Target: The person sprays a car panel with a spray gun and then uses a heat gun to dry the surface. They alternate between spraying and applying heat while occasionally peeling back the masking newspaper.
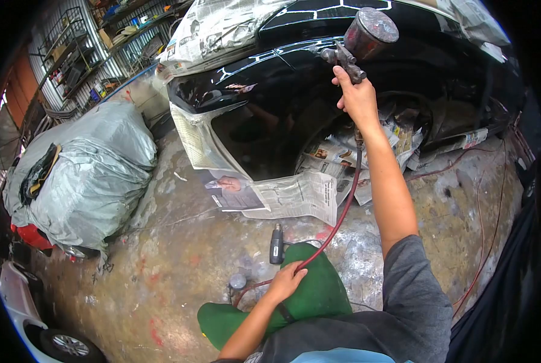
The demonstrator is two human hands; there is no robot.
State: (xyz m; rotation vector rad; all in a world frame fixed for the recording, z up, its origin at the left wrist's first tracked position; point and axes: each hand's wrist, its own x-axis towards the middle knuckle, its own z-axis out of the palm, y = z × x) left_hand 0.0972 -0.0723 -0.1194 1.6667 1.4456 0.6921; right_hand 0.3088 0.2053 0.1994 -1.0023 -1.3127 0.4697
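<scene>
My right hand (360, 100) is raised and closed around the handle of a spray gun (345, 58), which has a paint-smeared cup (373, 30) on top. The gun is in front of the glossy black car body (252, 142), above the wheel arch. From its handle a dark red air hose (345, 218) curves down to my left hand (287, 283). That hand is closed on the hose beside my green-trousered knee (322, 281). Newspaper masking (294, 196) hangs along the panel's lower edge and fills the wheel arch.
A heat gun (276, 245) stands on the stained concrete floor near my knee, with a small grey-topped object (237, 281) to its left. A grey cover (101, 175) drapes a bulky shape at left. More hose (481, 224) trails at right. A silver car (19, 296) is lower left.
</scene>
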